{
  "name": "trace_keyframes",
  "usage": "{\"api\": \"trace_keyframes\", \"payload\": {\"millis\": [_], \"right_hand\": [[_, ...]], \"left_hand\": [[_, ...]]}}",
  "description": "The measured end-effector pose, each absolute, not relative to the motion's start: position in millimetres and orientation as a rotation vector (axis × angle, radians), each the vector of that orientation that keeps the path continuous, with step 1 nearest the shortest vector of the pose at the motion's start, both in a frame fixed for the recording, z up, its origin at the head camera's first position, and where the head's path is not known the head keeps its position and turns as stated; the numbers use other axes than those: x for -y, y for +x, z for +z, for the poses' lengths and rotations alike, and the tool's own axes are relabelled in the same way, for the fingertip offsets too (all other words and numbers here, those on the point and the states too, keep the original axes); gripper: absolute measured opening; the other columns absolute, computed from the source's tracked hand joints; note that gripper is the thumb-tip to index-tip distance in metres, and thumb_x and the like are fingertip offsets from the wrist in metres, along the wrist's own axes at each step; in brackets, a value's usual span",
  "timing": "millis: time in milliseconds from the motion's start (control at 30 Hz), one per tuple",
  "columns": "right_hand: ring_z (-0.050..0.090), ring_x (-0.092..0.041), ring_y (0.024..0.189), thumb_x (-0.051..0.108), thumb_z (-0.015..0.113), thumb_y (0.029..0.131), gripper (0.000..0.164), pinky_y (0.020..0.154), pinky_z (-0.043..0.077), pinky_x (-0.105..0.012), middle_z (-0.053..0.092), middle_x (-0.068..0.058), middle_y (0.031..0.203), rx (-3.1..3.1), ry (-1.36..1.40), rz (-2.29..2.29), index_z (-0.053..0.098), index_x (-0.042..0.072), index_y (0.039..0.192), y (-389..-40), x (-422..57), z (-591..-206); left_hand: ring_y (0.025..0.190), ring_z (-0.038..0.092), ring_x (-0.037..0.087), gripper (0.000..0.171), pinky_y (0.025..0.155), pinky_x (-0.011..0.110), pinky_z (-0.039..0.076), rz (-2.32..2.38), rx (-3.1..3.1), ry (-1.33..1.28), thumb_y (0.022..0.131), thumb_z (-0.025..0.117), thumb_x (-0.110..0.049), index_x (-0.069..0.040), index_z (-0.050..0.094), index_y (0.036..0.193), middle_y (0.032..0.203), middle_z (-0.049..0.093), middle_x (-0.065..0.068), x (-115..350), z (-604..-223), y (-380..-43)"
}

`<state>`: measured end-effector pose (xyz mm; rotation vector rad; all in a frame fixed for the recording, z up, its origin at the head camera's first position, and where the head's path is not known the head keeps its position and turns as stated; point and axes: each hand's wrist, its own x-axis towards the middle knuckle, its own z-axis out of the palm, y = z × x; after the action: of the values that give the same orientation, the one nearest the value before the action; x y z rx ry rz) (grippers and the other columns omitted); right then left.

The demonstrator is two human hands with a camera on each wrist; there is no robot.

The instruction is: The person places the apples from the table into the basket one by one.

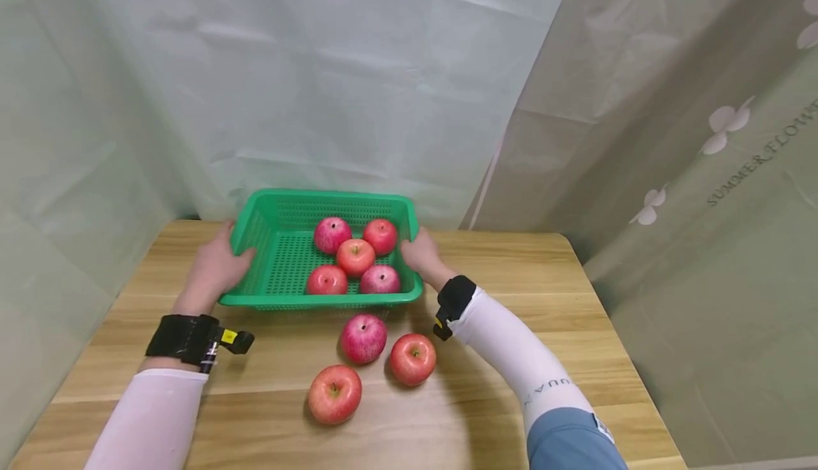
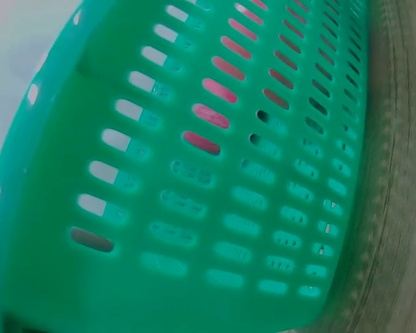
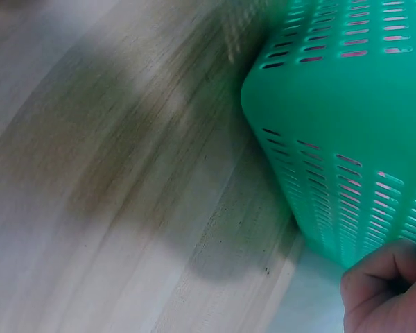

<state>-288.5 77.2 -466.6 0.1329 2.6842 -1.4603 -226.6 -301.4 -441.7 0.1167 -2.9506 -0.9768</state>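
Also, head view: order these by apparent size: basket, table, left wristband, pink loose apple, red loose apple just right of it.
1. Table
2. Green basket
3. Left wristband
4. Pink loose apple and red loose apple: look about alike, so not ranked.

Wooden table (image 1: 511, 264); pale curtain (image 1: 358, 86) behind; flower print (image 1: 726, 128).

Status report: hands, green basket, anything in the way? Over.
Left hand, right hand gripping green basket at opposite ends. Basket holds five apples. Three loose apples on table could block its near side.
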Motion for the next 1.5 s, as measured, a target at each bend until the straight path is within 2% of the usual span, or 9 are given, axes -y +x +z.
{"api": "trace_keyframes", "payload": {"millis": [133, 300, 433, 533, 667, 800, 933, 1133, 1500], "right_hand": [[0.065, -0.035, 0.11, 0.014, 0.055, 0.103, 0.034, 0.088, 0.06, -0.049, 0.067, -0.023, 0.119, -2.703, 0.136, -1.428, 0.057, -0.008, 0.129, -287, -77, -463], [0.064, -0.036, 0.114, 0.015, 0.054, 0.103, 0.037, 0.09, 0.059, -0.05, 0.066, -0.024, 0.122, -2.71, 0.135, -1.416, 0.056, -0.009, 0.132, -287, -76, -463], [0.064, -0.037, 0.116, 0.015, 0.054, 0.103, 0.039, 0.092, 0.059, -0.051, 0.066, -0.024, 0.124, -2.711, 0.133, -1.406, 0.055, -0.009, 0.133, -289, -76, -465], [0.064, -0.038, 0.117, 0.015, 0.055, 0.103, 0.04, 0.093, 0.058, -0.051, 0.065, -0.025, 0.124, -2.717, 0.133, -1.395, 0.054, -0.01, 0.135, -290, -77, -465], [0.063, -0.039, 0.117, 0.014, 0.055, 0.103, 0.041, 0.095, 0.057, -0.051, 0.064, -0.026, 0.123, -2.732, 0.134, -1.391, 0.053, -0.012, 0.135, -290, -77, -464], [0.064, -0.039, 0.116, 0.013, 0.055, 0.104, 0.039, 0.095, 0.057, -0.051, 0.065, -0.027, 0.122, -2.736, 0.128, -1.388, 0.054, -0.013, 0.133, -290, -77, -463], [0.063, -0.038, 0.116, 0.013, 0.055, 0.104, 0.039, 0.096, 0.057, -0.051, 0.065, -0.026, 0.123, -2.736, 0.12, -1.384, 0.054, -0.012, 0.133, -290, -76, -465], [0.063, -0.037, 0.114, 0.013, 0.055, 0.103, 0.039, 0.094, 0.057, -0.051, 0.064, -0.026, 0.122, -2.738, 0.109, -1.39, 0.054, -0.013, 0.133, -290, -75, -465], [0.064, -0.037, 0.114, 0.014, 0.056, 0.104, 0.038, 0.093, 0.058, -0.051, 0.065, -0.026, 0.12, -2.746, 0.109, -1.386, 0.055, -0.013, 0.131, -289, -76, -465]], "left_hand": [[0.119, 0.053, 0.061, 0.09, 0.085, 0.069, 0.051, -0.903, 2.922, 0.125, 0.109, 0.057, -0.04, 0.005, 0.007, 0.168, 0.147, 0.038, 0.052, 300, -439, -224], [0.134, 0.033, 0.066, 0.087, 0.101, 0.078, 0.034, -0.807, 2.711, 0.008, 0.103, 0.067, -0.031, 0.005, 0.021, 0.167, 0.149, 0.031, 0.047, 287, -429, -212], [0.129, 0.037, 0.06, 0.079, 0.1, 0.074, 0.031, -0.796, 2.478, -0.211, 0.094, 0.078, -0.016, 0.006, 0.04, 0.159, 0.142, 0.04, 0.04, 259, -413, -191], [0.124, 0.044, 0.055, 0.071, 0.099, 0.071, 0.034, -0.814, 2.381, -0.407, 0.087, 0.083, -0.01, 0.007, 0.053, 0.148, 0.135, 0.048, 0.035, 235, -402, -170], [0.12, 0.055, 0.04, 0.058, 0.099, 0.06, 0.045, -0.813, 2.391, -0.676, 0.083, 0.087, -0.011, 0.003, 0.062, 0.134, 0.129, 0.06, 0.021, 210, -401, -140], [0.12, 0.06, 0.022, 0.054, 0.1, 0.048, 0.053, -0.807, 2.534, -0.957, 0.083, 0.091, -0.019, -0.007, 0.066, 0.129, 0.128, 0.063, 0.002, 197, -414, -112], [0.125, 0.056, 0.014, 0.054, 0.103, 0.047, 0.054, -0.794, 2.742, -1.149, 0.088, 0.09, -0.036, -0.017, 0.066, 0.133, 0.135, 0.058, -0.008, 188, -431, -87], [0.126, 0.054, 0.015, 0.062, 0.103, 0.048, 0.055, -0.84, 2.931, -1.237, 0.09, 0.085, -0.052, -0.026, 0.063, 0.142, 0.142, 0.054, -0.011, 181, -450, -70], [0.128, 0.051, 0.02, 0.065, 0.104, 0.051, 0.053, -0.948, 3.045, -1.221, 0.086, 0.09, -0.047, -0.029, 0.063, 0.142, 0.142, 0.052, -0.01, 177, -456, -64]]}}
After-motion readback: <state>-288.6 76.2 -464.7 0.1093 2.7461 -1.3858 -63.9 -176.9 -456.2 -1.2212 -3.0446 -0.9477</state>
